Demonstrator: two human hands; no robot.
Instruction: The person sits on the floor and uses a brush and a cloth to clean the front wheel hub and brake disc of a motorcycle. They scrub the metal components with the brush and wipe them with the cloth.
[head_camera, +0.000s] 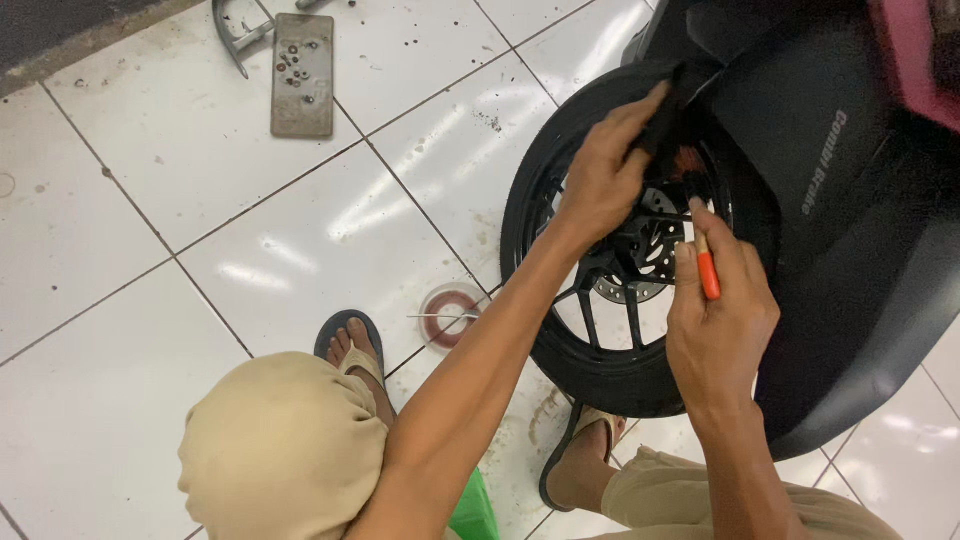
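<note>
Head view looks down on a person crouched at the front wheel (600, 370) of a dark scooter (840, 250) standing on a white tiled floor (150, 180). The right hand (722, 325) is clenched around a small brush (705, 268) with an orange handle, thumb and fingers wrapped low on the handle, the bristle end pointing up toward the brake disc (655, 255) and the caliper area behind the spokes. That brush looks light and stiff in the handle, soft only at the tip, so a pencil-like hold near the middle of the handle should steer it well; it may be slick if oily, though I cannot tell. The left hand (605, 175) rests high on the wheel, its grip closed on a black part at the fork or mudguard edge (665, 110); what exactly it pinches is hard to make out. The wheel itself is heavy and rigid, the disc thin-edged and best not grabbed at its rim. Near the left foot a small round container (452, 315) sits on the floor, and well apart at the top lie a flat metal plate (302, 75) carrying loose screws and a curved bracket (238, 30).
</note>
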